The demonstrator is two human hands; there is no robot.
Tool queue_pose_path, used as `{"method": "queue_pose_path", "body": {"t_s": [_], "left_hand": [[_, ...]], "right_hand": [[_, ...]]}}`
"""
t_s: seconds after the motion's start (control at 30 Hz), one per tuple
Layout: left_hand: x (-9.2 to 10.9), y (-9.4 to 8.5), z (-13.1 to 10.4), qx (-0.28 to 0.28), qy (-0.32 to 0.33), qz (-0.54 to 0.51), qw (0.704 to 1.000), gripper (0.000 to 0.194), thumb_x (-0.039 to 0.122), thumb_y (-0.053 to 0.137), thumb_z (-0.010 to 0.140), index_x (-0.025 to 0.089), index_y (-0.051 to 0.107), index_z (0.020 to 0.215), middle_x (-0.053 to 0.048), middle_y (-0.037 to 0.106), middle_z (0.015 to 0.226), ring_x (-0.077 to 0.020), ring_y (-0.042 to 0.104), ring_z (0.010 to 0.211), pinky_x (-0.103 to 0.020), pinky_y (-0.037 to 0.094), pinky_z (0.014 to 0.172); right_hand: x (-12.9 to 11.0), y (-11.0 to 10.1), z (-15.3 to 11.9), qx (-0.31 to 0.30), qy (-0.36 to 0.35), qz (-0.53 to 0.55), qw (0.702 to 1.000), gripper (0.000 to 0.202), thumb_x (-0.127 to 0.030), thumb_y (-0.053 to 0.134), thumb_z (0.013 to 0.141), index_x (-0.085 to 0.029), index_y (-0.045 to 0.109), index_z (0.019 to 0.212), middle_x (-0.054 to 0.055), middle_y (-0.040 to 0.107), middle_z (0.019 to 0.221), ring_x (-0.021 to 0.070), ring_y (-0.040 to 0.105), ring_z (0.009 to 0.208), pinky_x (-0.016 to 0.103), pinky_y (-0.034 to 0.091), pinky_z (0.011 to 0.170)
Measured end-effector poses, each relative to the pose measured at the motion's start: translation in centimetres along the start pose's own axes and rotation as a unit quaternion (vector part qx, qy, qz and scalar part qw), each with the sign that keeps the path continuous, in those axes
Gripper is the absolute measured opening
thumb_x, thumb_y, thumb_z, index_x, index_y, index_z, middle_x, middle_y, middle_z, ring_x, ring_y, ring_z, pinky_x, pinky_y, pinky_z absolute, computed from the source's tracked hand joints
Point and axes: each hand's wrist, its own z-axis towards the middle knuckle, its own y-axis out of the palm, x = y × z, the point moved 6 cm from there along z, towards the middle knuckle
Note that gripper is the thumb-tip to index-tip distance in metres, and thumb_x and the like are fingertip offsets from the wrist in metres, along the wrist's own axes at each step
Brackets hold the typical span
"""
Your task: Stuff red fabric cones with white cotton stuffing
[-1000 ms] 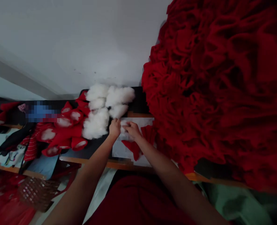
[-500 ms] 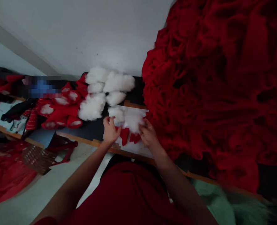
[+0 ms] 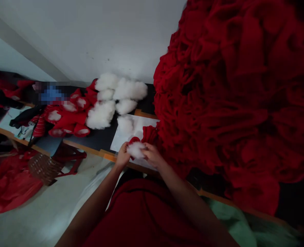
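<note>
My left hand and my right hand are closed on opposite sides of a small white fluffy tuft, near the table's front edge. Red fabric shows just behind the tuft, close to my left fingers; whether they touch it is unclear. Beneath lies a white sheet with another fluffy clump on its left part. Folded red pieces lie at the sheet's right, beside the big red heap.
A huge heap of red fabric fills the right side. White stuffing clumps and red stuffed pieces lie to the left. Below are a red stool and green cloth.
The white tuft has come toward me, off the sheet's middle. My left hand, open before, has closed on it, and my right hand has moved left and nearer with it.
</note>
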Motion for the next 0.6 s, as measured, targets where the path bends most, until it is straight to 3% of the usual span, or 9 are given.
{"method": "queue_pose_path", "body": {"t_s": [0.1, 0.2, 0.33, 0.43, 0.53, 0.6], "left_hand": [[1.6, 0.4, -1.3, -0.022, 0.003, -0.063, 0.998, 0.019, 0.008, 0.045, 0.061, 0.017, 0.05, 0.077, 0.004, 0.052, 0.06, -0.009, 0.049, 0.049, -0.021, 0.042, 0.049], [2.9, -0.2, -1.6, -0.026, 0.023, -0.072, 0.997, 0.02, 0.009, 0.045, 0.062, 0.017, 0.052, 0.079, 0.003, 0.053, 0.061, -0.0098, 0.049, 0.05, -0.023, 0.043, 0.05], [4.4, -1.6, -1.4, -0.007, 0.088, -0.015, 0.996, 0.025, 0.007, 0.045, 0.06, 0.017, 0.056, 0.08, 0.0, 0.056, 0.074, -0.0124, 0.051, 0.067, -0.025, 0.044, 0.063], [5.0, -2.4, -1.2, 0.029, 0.11, 0.025, 0.993, 0.021, 0.008, 0.046, 0.062, 0.017, 0.055, 0.079, -0.001, 0.054, 0.077, -0.0138, 0.05, 0.073, -0.025, 0.042, 0.068], [5.1, -2.4, -1.2, 0.061, 0.09, 0.018, 0.994, 0.009, 0.017, 0.046, 0.073, 0.019, 0.051, 0.08, 0.001, 0.049, 0.07, -0.012, 0.047, 0.062, -0.024, 0.041, 0.058], [5.6, -1.7, -1.5, 0.035, 0.113, 0.034, 0.992, 0.005, 0.023, 0.048, 0.076, 0.019, 0.051, 0.078, -0.001, 0.048, 0.072, -0.0125, 0.047, 0.064, -0.024, 0.041, 0.057]], "right_hand": [[-0.8, 0.9, 0.9, 0.058, -0.088, -0.104, 0.989, 0.021, -0.018, 0.052, 0.052, -0.019, 0.054, 0.073, -0.005, 0.054, 0.064, 0.0106, 0.047, 0.058, 0.022, 0.037, 0.053], [-1.6, 1.4, 1.1, 0.073, -0.143, -0.155, 0.975, 0.024, -0.017, 0.054, 0.05, -0.02, 0.053, 0.074, -0.003, 0.055, 0.073, 0.013, 0.049, 0.07, 0.024, 0.041, 0.063], [-1.7, 2.0, 1.1, 0.037, -0.12, -0.109, 0.986, 0.041, -0.021, 0.057, 0.05, -0.023, 0.046, 0.089, -0.003, 0.057, 0.079, 0.0134, 0.053, 0.069, 0.024, 0.043, 0.059], [-1.4, 2.8, 1.3, 0.018, -0.094, -0.073, 0.993, 0.035, -0.02, 0.056, 0.051, -0.021, 0.046, 0.085, -0.005, 0.056, 0.07, 0.0124, 0.051, 0.062, 0.023, 0.041, 0.055], [-2.0, 2.1, 1.9, 0.119, -0.138, -0.156, 0.971, 0.021, -0.016, 0.053, 0.051, -0.021, 0.047, 0.071, -0.006, 0.051, 0.062, 0.0123, 0.047, 0.06, 0.024, 0.038, 0.056], [-2.6, 1.4, 2.2, 0.199, -0.191, -0.205, 0.939, 0.02, -0.015, 0.052, 0.053, -0.022, 0.048, 0.071, -0.005, 0.05, 0.064, 0.0131, 0.046, 0.062, 0.025, 0.038, 0.059]]}}
